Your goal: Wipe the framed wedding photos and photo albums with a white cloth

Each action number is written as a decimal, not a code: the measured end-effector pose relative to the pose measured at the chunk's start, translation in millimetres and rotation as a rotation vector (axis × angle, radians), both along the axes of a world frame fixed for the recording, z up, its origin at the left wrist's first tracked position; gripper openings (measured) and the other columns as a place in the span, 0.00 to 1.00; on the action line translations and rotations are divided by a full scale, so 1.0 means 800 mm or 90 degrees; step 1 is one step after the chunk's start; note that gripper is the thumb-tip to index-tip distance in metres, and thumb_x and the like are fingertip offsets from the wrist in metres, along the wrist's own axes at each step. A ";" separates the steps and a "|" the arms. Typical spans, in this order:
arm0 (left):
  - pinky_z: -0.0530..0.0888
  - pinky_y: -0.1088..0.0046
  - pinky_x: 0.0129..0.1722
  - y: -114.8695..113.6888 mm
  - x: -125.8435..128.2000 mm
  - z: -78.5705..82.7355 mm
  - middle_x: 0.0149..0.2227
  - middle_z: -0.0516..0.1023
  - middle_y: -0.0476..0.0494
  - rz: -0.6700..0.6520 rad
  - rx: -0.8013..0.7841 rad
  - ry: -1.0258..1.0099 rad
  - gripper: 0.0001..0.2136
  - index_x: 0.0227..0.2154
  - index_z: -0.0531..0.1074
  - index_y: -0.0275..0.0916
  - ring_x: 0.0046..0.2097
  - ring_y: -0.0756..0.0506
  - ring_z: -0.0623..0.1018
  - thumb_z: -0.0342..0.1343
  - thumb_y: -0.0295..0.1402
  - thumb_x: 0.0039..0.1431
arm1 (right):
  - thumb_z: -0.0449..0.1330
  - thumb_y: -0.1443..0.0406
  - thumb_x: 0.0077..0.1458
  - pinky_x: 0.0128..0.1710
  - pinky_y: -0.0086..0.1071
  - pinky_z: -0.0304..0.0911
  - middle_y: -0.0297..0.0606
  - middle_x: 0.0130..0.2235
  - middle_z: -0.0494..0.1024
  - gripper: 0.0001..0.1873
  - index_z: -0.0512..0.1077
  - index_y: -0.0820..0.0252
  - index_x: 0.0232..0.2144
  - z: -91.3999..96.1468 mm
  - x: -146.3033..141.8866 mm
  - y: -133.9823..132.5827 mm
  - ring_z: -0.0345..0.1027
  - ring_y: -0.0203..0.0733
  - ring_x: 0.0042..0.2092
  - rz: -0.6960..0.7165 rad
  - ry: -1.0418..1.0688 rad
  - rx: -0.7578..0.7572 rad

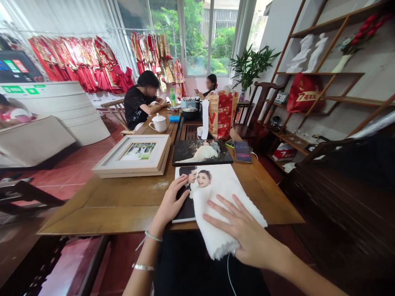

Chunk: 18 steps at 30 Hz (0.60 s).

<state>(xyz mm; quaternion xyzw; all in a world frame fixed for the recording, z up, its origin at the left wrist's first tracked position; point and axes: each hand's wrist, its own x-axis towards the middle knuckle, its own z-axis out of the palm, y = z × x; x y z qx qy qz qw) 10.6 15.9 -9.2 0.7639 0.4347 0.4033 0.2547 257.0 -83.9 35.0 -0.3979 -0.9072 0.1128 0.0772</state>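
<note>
A wedding photo print point(197, 181) lies flat at the near edge of the wooden table point(123, 201). My left hand point(169, 201) rests open on the print's left edge, fingers spread over its dark part. My right hand point(243, 230) lies flat and open on a white cloth point(212, 234) that covers the print's lower right part and hangs over the table edge.
A second dark wedding print point(202, 152) lies just beyond, a stack of pale picture frames point(135, 155) to its left, a phone point(242, 151) to its right. Farther back stand a white teapot point(159, 122), a red gift bag point(221, 114) and two seated people. Shelves line the right wall.
</note>
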 end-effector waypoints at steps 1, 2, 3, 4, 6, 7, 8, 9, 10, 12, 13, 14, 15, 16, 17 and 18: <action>0.59 0.55 0.62 0.000 0.000 0.000 0.59 0.67 0.40 0.000 -0.001 0.002 0.17 0.52 0.69 0.43 0.62 0.42 0.64 0.51 0.34 0.61 | 0.56 0.70 0.42 0.63 0.55 0.25 0.33 0.67 0.47 0.46 0.49 0.44 0.64 -0.001 0.003 0.005 0.32 0.51 0.67 -0.007 0.004 0.004; 0.59 0.55 0.63 0.000 0.000 0.000 0.59 0.67 0.39 0.000 -0.002 0.006 0.17 0.52 0.69 0.42 0.62 0.42 0.64 0.51 0.34 0.61 | 0.56 0.70 0.43 0.63 0.54 0.27 0.33 0.67 0.47 0.45 0.50 0.44 0.64 -0.002 0.006 0.013 0.34 0.49 0.67 -0.022 0.007 0.013; 0.58 0.55 0.63 0.000 0.000 0.000 0.59 0.67 0.39 0.001 -0.002 0.009 0.17 0.52 0.69 0.42 0.62 0.42 0.64 0.52 0.34 0.61 | 0.57 0.69 0.44 0.64 0.53 0.28 0.34 0.67 0.48 0.44 0.50 0.44 0.64 -0.004 0.009 0.024 0.36 0.49 0.67 -0.046 0.008 0.025; 0.58 0.55 0.63 0.001 0.000 0.000 0.59 0.67 0.39 0.002 -0.002 0.012 0.17 0.52 0.69 0.42 0.62 0.42 0.64 0.52 0.34 0.61 | 0.57 0.68 0.45 0.64 0.53 0.29 0.34 0.67 0.49 0.43 0.50 0.44 0.64 -0.007 0.013 0.038 0.36 0.49 0.67 -0.075 0.007 0.037; 0.58 0.56 0.63 0.001 0.000 0.001 0.59 0.67 0.39 0.004 -0.001 0.015 0.17 0.52 0.69 0.41 0.62 0.42 0.64 0.52 0.35 0.60 | 0.58 0.66 0.47 0.63 0.54 0.30 0.36 0.67 0.49 0.41 0.51 0.45 0.63 -0.011 0.019 0.070 0.37 0.49 0.67 -0.137 0.002 0.058; 0.59 0.56 0.63 0.001 0.000 0.001 0.59 0.67 0.39 0.004 -0.001 0.015 0.17 0.52 0.69 0.41 0.62 0.42 0.64 0.52 0.35 0.60 | 0.58 0.64 0.49 0.63 0.55 0.32 0.36 0.67 0.50 0.40 0.52 0.45 0.63 -0.012 0.022 0.086 0.37 0.50 0.67 -0.165 -0.001 0.063; 0.59 0.56 0.63 0.001 -0.001 0.000 0.59 0.67 0.39 0.004 0.000 0.014 0.17 0.52 0.69 0.41 0.62 0.42 0.64 0.52 0.35 0.60 | 0.58 0.61 0.51 0.62 0.55 0.33 0.37 0.67 0.50 0.38 0.52 0.45 0.63 -0.013 0.023 0.103 0.37 0.51 0.67 -0.188 -0.004 0.064; 0.59 0.56 0.63 0.001 -0.001 0.001 0.59 0.67 0.39 0.002 0.002 0.012 0.17 0.52 0.69 0.41 0.62 0.42 0.64 0.52 0.35 0.60 | 0.57 0.59 0.53 0.62 0.56 0.34 0.38 0.67 0.50 0.36 0.52 0.45 0.63 -0.013 0.023 0.118 0.37 0.52 0.67 -0.206 -0.008 0.062; 0.58 0.56 0.63 0.001 -0.001 0.001 0.59 0.67 0.39 0.001 0.003 0.012 0.17 0.52 0.69 0.41 0.62 0.42 0.64 0.52 0.35 0.60 | 0.56 0.57 0.55 0.62 0.57 0.35 0.38 0.67 0.49 0.35 0.52 0.44 0.63 -0.012 0.022 0.133 0.37 0.53 0.67 -0.221 -0.013 0.060; 0.58 0.56 0.63 0.001 -0.001 0.001 0.59 0.67 0.38 0.000 0.002 0.011 0.17 0.52 0.69 0.41 0.62 0.42 0.64 0.52 0.35 0.60 | 0.55 0.58 0.56 0.61 0.59 0.35 0.39 0.67 0.48 0.34 0.50 0.44 0.64 -0.010 0.015 0.154 0.36 0.54 0.67 -0.240 -0.027 0.053; 0.58 0.56 0.63 0.001 -0.001 0.001 0.59 0.67 0.39 0.000 0.001 0.011 0.17 0.52 0.69 0.41 0.62 0.42 0.64 0.52 0.35 0.60 | 0.55 0.59 0.56 0.61 0.60 0.34 0.39 0.67 0.47 0.34 0.50 0.44 0.64 -0.008 0.008 0.161 0.36 0.55 0.67 -0.247 -0.033 0.051; 0.58 0.56 0.63 0.001 -0.001 0.001 0.59 0.66 0.39 0.000 -0.001 0.011 0.17 0.52 0.69 0.41 0.62 0.42 0.64 0.52 0.35 0.60 | 0.55 0.59 0.56 0.60 0.60 0.33 0.40 0.67 0.46 0.35 0.50 0.44 0.64 -0.007 0.001 0.164 0.35 0.56 0.67 -0.251 -0.038 0.050; 0.58 0.56 0.63 0.002 0.000 0.002 0.59 0.67 0.39 0.000 -0.003 0.009 0.17 0.52 0.69 0.41 0.62 0.42 0.64 0.52 0.35 0.60 | 0.56 0.59 0.56 0.60 0.61 0.31 0.40 0.68 0.46 0.35 0.50 0.44 0.64 -0.006 -0.008 0.164 0.34 0.56 0.67 -0.250 -0.040 0.050; 0.58 0.56 0.63 0.002 0.000 0.002 0.59 0.67 0.40 0.000 -0.005 0.005 0.17 0.52 0.69 0.41 0.62 0.42 0.64 0.51 0.35 0.61 | 0.56 0.59 0.55 0.60 0.62 0.30 0.40 0.68 0.45 0.36 0.51 0.44 0.64 -0.005 -0.017 0.160 0.33 0.57 0.67 -0.242 -0.042 0.049; 0.58 0.56 0.63 0.002 0.000 0.002 0.59 0.67 0.40 0.001 -0.007 0.001 0.16 0.52 0.70 0.41 0.62 0.42 0.64 0.50 0.35 0.62 | 0.57 0.60 0.54 0.60 0.62 0.29 0.41 0.68 0.45 0.36 0.51 0.44 0.63 -0.004 -0.026 0.152 0.33 0.57 0.67 -0.227 -0.044 0.049; 0.58 0.57 0.63 0.002 0.001 0.001 0.59 0.68 0.40 0.002 -0.008 -0.005 0.16 0.51 0.70 0.41 0.62 0.42 0.64 0.48 0.35 0.62 | 0.57 0.62 0.52 0.60 0.62 0.28 0.40 0.68 0.44 0.38 0.50 0.44 0.63 -0.003 -0.035 0.141 0.32 0.57 0.67 -0.208 -0.046 0.050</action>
